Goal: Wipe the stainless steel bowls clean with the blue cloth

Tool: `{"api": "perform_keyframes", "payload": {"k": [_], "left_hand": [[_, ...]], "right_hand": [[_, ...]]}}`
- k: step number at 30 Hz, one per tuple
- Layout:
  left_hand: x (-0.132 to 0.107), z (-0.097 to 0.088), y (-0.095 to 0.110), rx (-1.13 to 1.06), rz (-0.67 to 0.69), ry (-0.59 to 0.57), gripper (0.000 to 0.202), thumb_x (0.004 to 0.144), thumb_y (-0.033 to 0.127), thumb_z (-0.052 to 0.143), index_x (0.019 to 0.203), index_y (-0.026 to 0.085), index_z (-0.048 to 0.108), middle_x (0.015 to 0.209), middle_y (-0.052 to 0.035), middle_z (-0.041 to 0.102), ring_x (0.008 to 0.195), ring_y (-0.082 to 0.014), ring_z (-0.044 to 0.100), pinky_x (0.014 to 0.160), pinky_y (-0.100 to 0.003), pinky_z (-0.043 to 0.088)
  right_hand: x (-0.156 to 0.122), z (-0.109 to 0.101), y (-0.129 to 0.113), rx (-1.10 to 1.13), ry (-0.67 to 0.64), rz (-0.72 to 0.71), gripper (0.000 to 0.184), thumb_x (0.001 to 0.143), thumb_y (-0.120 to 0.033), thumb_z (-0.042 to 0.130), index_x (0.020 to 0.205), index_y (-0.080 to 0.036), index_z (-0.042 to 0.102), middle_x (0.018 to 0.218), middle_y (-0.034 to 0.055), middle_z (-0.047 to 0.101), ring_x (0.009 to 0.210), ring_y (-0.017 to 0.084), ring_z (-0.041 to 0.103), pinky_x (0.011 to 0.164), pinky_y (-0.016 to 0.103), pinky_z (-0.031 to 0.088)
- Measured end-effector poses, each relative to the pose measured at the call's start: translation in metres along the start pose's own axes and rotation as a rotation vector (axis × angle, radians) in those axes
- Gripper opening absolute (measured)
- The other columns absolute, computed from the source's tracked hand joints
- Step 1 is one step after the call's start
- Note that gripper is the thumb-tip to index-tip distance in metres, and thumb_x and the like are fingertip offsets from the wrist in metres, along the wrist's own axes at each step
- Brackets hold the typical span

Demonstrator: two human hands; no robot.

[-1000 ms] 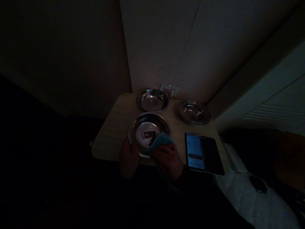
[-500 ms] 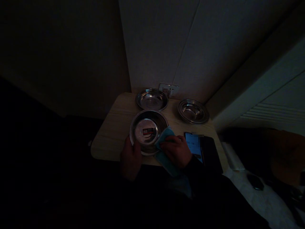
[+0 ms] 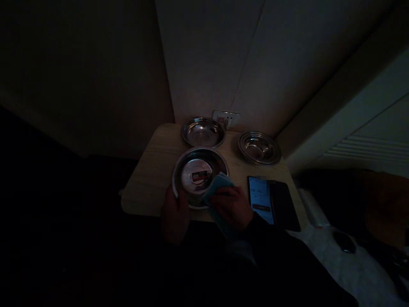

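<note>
A round steel dish (image 3: 188,164) with a dark red label (image 3: 200,176) on its inner bottom is at the front of the small table. My left hand (image 3: 175,215) grips its rim at the lower left, thumb over the edge. In my right hand (image 3: 231,207) is a blue-green cloth (image 3: 220,182), pressed against the dish's lower right rim and inner wall. The cloth's loose end hangs down below that hand into the dark. Just behind the dish, close to its far rim, sits another shallow steel dish (image 3: 203,134).
Several nested steel dishes (image 3: 258,148) stand at the table's (image 3: 143,183) back right. A lit phone (image 3: 260,198) lies beside a dark flat object (image 3: 284,207) at the right. A wall socket (image 3: 226,117) is behind. Another dark object (image 3: 344,242) rests on pale fabric at the right.
My right hand with the cloth has shifted slightly left and down along the dish's rim, uncovering more of the phone. The dish is a little flatter; my left hand stays at the rim.
</note>
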State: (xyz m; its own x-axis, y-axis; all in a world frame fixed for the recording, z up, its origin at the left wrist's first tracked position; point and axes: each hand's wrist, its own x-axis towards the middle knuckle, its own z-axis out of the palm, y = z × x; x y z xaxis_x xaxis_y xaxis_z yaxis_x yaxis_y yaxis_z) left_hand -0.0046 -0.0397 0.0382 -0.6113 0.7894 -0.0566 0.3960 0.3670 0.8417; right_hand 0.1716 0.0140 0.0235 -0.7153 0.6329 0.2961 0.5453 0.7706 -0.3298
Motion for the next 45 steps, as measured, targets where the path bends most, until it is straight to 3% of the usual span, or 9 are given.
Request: {"api": "perform_keyframes", "payload": {"k": [9, 15, 17, 22, 25, 30, 36, 40, 45], "left_hand": [[-0.007, 0.004, 0.004, 0.02, 0.021, -0.001, 0.034, 0.085, 0.034, 0.038, 0.109, 0.016, 0.054, 0.095, -0.0099, 0.064, 0.087, -0.0218, 0.06, 0.072, -0.03, 0.045], [-0.007, 0.003, 0.0, 0.031, 0.001, -0.014, 0.03, 0.084, 0.034, 0.04, 0.104, 0.017, 0.054, 0.083, -0.0067, 0.063, 0.072, -0.0193, 0.06, 0.062, -0.028, 0.043], [-0.008, 0.001, 0.0, 0.027, -0.001, 0.0, 0.029, 0.083, 0.035, 0.041, 0.102, 0.018, 0.055, 0.084, -0.0066, 0.063, 0.075, -0.0196, 0.06, 0.063, -0.028, 0.044], [-0.008, -0.002, -0.003, -0.036, -0.038, -0.015, 0.032, 0.083, 0.037, 0.041, 0.107, 0.018, 0.053, 0.089, -0.0072, 0.065, 0.079, -0.0202, 0.061, 0.066, -0.029, 0.045], [-0.008, -0.003, -0.002, -0.023, -0.069, -0.018, 0.033, 0.083, 0.037, 0.042, 0.107, 0.018, 0.054, 0.089, -0.0076, 0.065, 0.079, -0.0209, 0.061, 0.065, -0.03, 0.045], [-0.008, -0.003, -0.001, -0.089, -0.095, -0.046, 0.032, 0.083, 0.038, 0.042, 0.105, 0.019, 0.054, 0.089, -0.0063, 0.064, 0.078, -0.0198, 0.061, 0.067, -0.03, 0.046], [-0.005, -0.007, -0.001, -0.249, -0.202, -0.116, 0.03, 0.082, 0.04, 0.045, 0.102, 0.019, 0.055, 0.061, 0.0017, 0.058, 0.044, -0.0129, 0.05, 0.045, -0.025, 0.04], [-0.005, -0.011, 0.0, -0.288, -0.26, -0.133, 0.026, 0.083, 0.039, 0.045, 0.096, 0.019, 0.054, 0.053, 0.0044, 0.052, 0.039, -0.0118, 0.047, 0.04, -0.023, 0.035], [-0.011, -0.006, 0.001, -0.182, -0.178, -0.096, 0.033, 0.084, 0.042, 0.04, 0.103, 0.019, 0.055, 0.062, 0.0, 0.059, 0.048, -0.0152, 0.054, 0.048, -0.027, 0.041]], "right_hand": [[0.005, 0.002, 0.0, -0.029, -0.012, 0.04, 0.018, 0.079, -0.016, 0.063, 0.092, -0.028, 0.067, 0.088, -0.0043, 0.072, 0.093, 0.019, 0.059, 0.079, 0.037, 0.034], [-0.002, -0.01, 0.015, 0.014, 0.034, 0.107, 0.015, 0.084, -0.017, 0.055, 0.091, -0.023, 0.067, 0.093, 0.0023, 0.072, 0.099, 0.022, 0.059, 0.081, 0.039, 0.036], [-0.004, -0.015, 0.014, 0.12, 0.103, 0.194, 0.017, 0.086, -0.02, 0.051, 0.092, -0.022, 0.067, 0.094, 0.0045, 0.071, 0.095, 0.021, 0.06, 0.081, 0.037, 0.04], [-0.01, -0.026, 0.012, 0.513, 0.333, 0.633, 0.021, 0.084, -0.037, 0.052, 0.088, -0.02, 0.063, 0.079, 0.0031, 0.068, 0.072, 0.017, 0.062, 0.064, 0.028, 0.047], [-0.013, -0.031, 0.017, 0.713, 0.353, 0.687, 0.024, 0.082, -0.042, 0.053, 0.084, -0.019, 0.061, 0.071, 0.0016, 0.066, 0.065, 0.015, 0.06, 0.058, 0.025, 0.047], [-0.016, -0.021, 0.007, 0.617, 0.325, 0.577, 0.021, 0.088, -0.035, 0.046, 0.093, -0.021, 0.06, 0.082, 0.0037, 0.069, 0.073, 0.017, 0.064, 0.062, 0.028, 0.05], [-0.017, -0.009, -0.008, 0.064, 0.085, 0.056, 0.027, 0.089, -0.021, 0.046, 0.112, -0.022, 0.06, 0.115, 0.0079, 0.064, 0.111, 0.023, 0.053, 0.091, 0.042, 0.038], [-0.017, -0.012, 0.0, -0.08, 0.101, 0.009, 0.02, 0.09, -0.024, 0.049, 0.103, -0.025, 0.064, 0.112, 0.0031, 0.066, 0.108, 0.024, 0.052, 0.087, 0.043, 0.033], [-0.003, -0.007, -0.019, 0.041, 0.023, 0.012, 0.016, 0.088, -0.022, 0.053, 0.099, -0.025, 0.065, 0.098, -0.0003, 0.07, 0.094, 0.02, 0.056, 0.081, 0.038, 0.035]]}}
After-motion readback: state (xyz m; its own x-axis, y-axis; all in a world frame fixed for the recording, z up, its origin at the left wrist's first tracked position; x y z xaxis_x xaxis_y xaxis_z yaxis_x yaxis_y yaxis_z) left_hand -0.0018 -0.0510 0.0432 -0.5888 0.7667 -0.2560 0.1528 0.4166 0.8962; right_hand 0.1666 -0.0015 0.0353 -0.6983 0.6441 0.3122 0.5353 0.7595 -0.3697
